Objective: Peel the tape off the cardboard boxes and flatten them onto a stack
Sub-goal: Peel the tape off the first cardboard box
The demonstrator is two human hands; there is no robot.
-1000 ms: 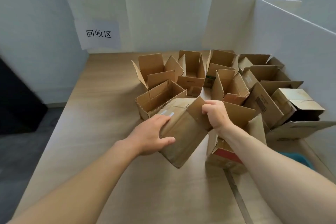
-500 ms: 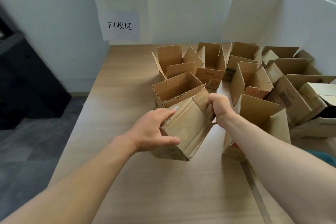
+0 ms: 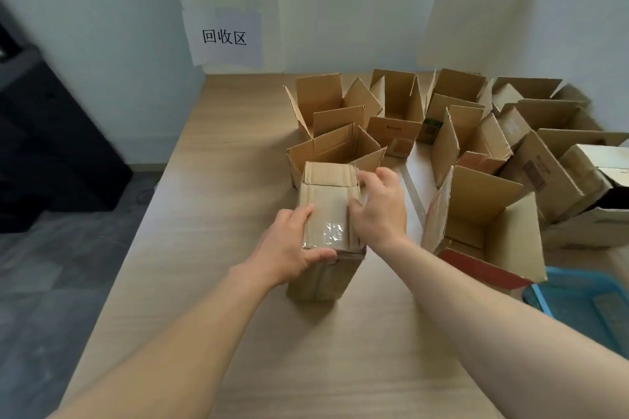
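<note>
A small brown cardboard box [image 3: 326, 204] stands on the wooden table [image 3: 218, 221] in front of me, its upper face towards me with clear tape [image 3: 328, 233] across it. My left hand [image 3: 289, 248] grips the box at its near left corner, thumb along the front edge. My right hand [image 3: 379, 211] rests against the box's right side, fingers spread over the top right edge and blurred by motion. Several open cardboard boxes [image 3: 340, 146] stand behind it.
A larger open box with a red side [image 3: 483, 231] stands right of my right arm. A blue plastic basket [image 3: 578, 303] sits at the table's right edge. A white board [image 3: 510, 10] leans at the back right. A paper sign [image 3: 224, 37] hangs on the wall.
The box has been turned from tilted between my hands to standing on the table, taped face up. My right hand has let go of the flap and moved to the box's right side.
</note>
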